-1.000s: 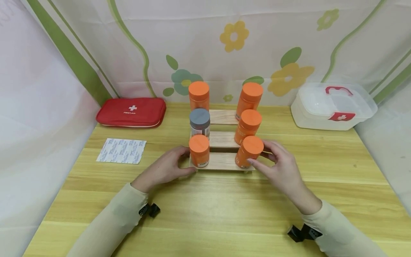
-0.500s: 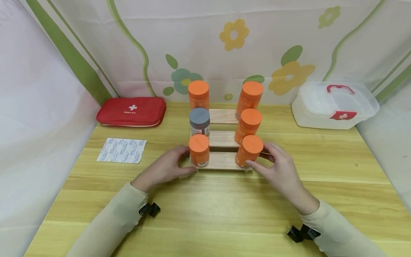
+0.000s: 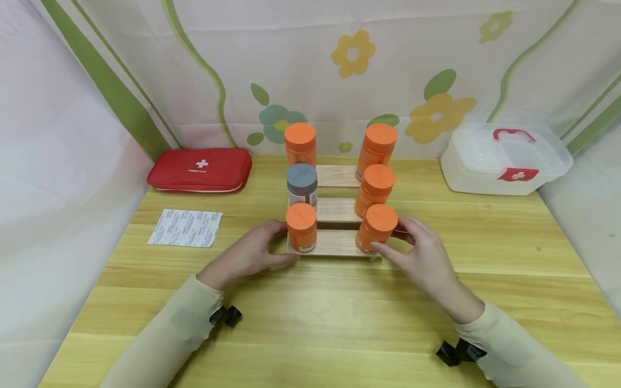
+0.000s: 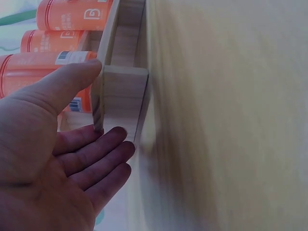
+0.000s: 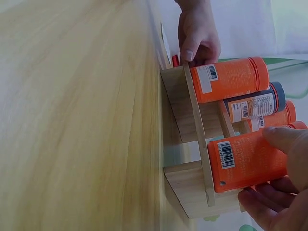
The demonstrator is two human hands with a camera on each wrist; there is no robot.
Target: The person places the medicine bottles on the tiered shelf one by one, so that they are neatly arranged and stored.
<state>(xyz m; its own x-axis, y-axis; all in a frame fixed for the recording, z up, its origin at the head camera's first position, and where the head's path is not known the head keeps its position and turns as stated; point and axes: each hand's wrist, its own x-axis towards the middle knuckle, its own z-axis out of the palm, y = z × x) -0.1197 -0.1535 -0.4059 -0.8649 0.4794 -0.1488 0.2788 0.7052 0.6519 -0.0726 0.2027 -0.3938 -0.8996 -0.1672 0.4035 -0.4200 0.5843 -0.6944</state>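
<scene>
A three-tier wooden rack [image 3: 336, 243] stands mid-table, its steps carrying several upright bottles. My left hand [image 3: 249, 252] holds the left end of the lowest step, its thumb on the front edge and fingertips at the side. My right hand [image 3: 428, 261] grips the front right orange bottle [image 5: 248, 159], thumb in front and fingers behind; the bottle is on the lowest step. At the step's other end is another orange bottle [image 3: 302, 230]. Behind that one sits a bottle with a grey lid [image 3: 302, 183]. More orange bottles occupy the middle right [image 3: 375, 188] and the top step's two ends.
To the back left lies a red first-aid pouch [image 3: 200, 170], with a white printed sheet [image 3: 185, 228] in front of it. A white lidded first-aid box [image 3: 504, 161] is at the back right. A flower-printed curtain [image 3: 291, 48] hangs behind the table.
Between the first frame and now, my right thumb shifts very slightly left on the front right bottle. My left hand and the rack hold almost still.
</scene>
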